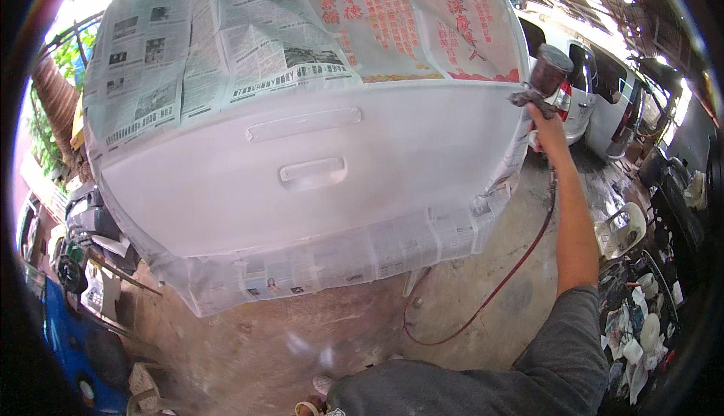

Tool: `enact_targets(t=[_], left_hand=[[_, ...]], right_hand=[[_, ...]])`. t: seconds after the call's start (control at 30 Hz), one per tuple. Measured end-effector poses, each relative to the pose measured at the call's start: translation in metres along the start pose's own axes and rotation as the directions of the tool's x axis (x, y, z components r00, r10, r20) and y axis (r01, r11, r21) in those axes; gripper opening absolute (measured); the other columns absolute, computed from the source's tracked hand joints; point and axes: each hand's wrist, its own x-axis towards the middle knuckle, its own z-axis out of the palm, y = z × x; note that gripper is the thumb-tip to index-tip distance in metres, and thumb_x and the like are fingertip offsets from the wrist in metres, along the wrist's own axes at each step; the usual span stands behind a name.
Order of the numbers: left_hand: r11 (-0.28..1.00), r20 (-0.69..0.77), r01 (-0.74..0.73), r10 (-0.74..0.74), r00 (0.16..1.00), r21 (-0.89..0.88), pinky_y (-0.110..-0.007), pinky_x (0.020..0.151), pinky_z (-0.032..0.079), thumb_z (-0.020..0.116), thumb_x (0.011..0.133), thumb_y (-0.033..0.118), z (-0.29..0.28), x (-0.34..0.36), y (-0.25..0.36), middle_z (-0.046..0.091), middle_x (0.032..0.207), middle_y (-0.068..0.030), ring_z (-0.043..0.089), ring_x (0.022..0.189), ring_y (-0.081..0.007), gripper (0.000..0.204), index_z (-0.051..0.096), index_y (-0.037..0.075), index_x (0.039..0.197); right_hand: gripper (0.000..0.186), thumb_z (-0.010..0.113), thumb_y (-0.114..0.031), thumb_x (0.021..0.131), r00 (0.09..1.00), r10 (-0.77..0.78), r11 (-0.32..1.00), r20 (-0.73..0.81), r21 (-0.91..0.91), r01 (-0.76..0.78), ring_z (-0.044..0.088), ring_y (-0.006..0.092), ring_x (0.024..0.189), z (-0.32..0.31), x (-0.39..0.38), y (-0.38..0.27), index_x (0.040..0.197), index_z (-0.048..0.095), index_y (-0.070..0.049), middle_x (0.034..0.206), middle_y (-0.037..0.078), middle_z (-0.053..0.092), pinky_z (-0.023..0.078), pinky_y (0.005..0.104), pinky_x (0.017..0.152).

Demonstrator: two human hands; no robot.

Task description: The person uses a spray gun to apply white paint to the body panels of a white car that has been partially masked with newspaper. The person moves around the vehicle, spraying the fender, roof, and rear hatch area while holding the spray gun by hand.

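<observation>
My right hand (549,131) is wrapped round a spray gun (552,67) with a dark cup on top, my arm stretched out to the far right. The gun is beside the upper right corner of a white car tailgate panel (211,182). Two recesses show in the panel, the lower one a handle recess (313,173). Newspaper sheets (162,61) mask the area above the panel, and more paper (362,254) hangs along its lower edge. From the gun a dark red hose (520,269) loops down toward the floor. My left hand is out of sight.
A white vehicle (599,103) stands behind at the right. Below it are a pale plastic chair (622,231) and a heap of litter (641,325). Dark car parts (90,216) and a blue object (72,340) line the left side. The concrete floor (249,363) is stained.
</observation>
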Motion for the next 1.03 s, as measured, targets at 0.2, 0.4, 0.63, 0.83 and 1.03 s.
enact_targets(t=[0.2, 0.4, 0.63, 0.83, 1.03], left_hand=[[0.991, -0.032, 0.016, -0.020, 0.999, -0.130, -0.044, 0.086, 0.048, 0.052, 0.091, 0.027, 0.001, -0.002, 0.007, 0.064, 0.111, -0.0108, 0.061, 0.102, -0.0276, 0.023, 0.064, 0.014, 0.105], [0.975, -0.033, 0.020, -0.028, 0.999, -0.219, -0.044, 0.083, 0.049, 0.051, 0.091, 0.026, -0.008, -0.009, -0.023, 0.064, 0.108, -0.0110, 0.061, 0.097, -0.0282, 0.022, 0.063, 0.013, 0.105], [0.936, -0.062, 0.005, -0.029, 0.998, -0.353, -0.044, 0.079, 0.049, 0.049, 0.092, 0.024, -0.033, -0.015, -0.108, 0.065, 0.104, -0.0111, 0.062, 0.093, -0.0289, 0.022, 0.061, 0.012, 0.106], [0.787, -0.075, -0.020, -0.033, 0.997, -0.617, -0.044, 0.076, 0.050, 0.047, 0.093, 0.022, -0.049, -0.025, -0.206, 0.066, 0.101, -0.0112, 0.063, 0.089, -0.0294, 0.021, 0.060, 0.012, 0.106], [0.619, 0.032, -0.092, 0.186, 0.982, -0.780, -0.043, 0.073, 0.050, 0.046, 0.095, 0.022, -0.037, -0.044, -0.311, 0.066, 0.097, -0.0099, 0.063, 0.086, -0.0283, 0.021, 0.058, 0.012, 0.108]], right_hand=[[0.048, 0.066, -0.050, 0.087, 0.982, 0.037, 0.999, -0.184, -0.029, -0.043, 0.047, 0.0100, 0.040, -0.041, 0.033, 0.043, 0.107, 0.061, -0.007, 0.068, 0.003, 0.056, 0.040, 0.0277, 0.033], [0.048, 0.063, -0.051, 0.087, 0.964, 0.130, 0.987, -0.231, -0.064, -0.149, 0.047, 0.0101, 0.041, -0.027, -0.004, 0.054, 0.116, 0.059, -0.013, 0.069, 0.002, 0.055, 0.043, 0.0265, 0.036], [0.049, 0.065, -0.049, 0.088, 0.996, 0.083, 0.996, -0.022, -0.014, -0.083, 0.048, 0.0126, 0.039, 0.077, -0.131, -0.048, 0.107, 0.057, -0.004, 0.069, 0.005, 0.057, 0.041, 0.0291, 0.034], [0.044, 0.061, -0.045, 0.093, 0.984, 0.013, 0.998, 0.176, 0.065, -0.025, 0.046, 0.0099, 0.037, 0.212, -0.262, -0.182, 0.101, 0.059, -0.002, 0.070, 0.004, 0.057, 0.038, 0.0274, 0.033], [0.044, 0.061, -0.046, 0.092, 0.904, -0.179, 0.978, 0.389, 0.174, 0.119, 0.047, 0.0104, 0.038, 0.362, -0.365, -0.300, 0.102, 0.057, -0.003, 0.071, 0.005, 0.058, 0.039, 0.0273, 0.034]])
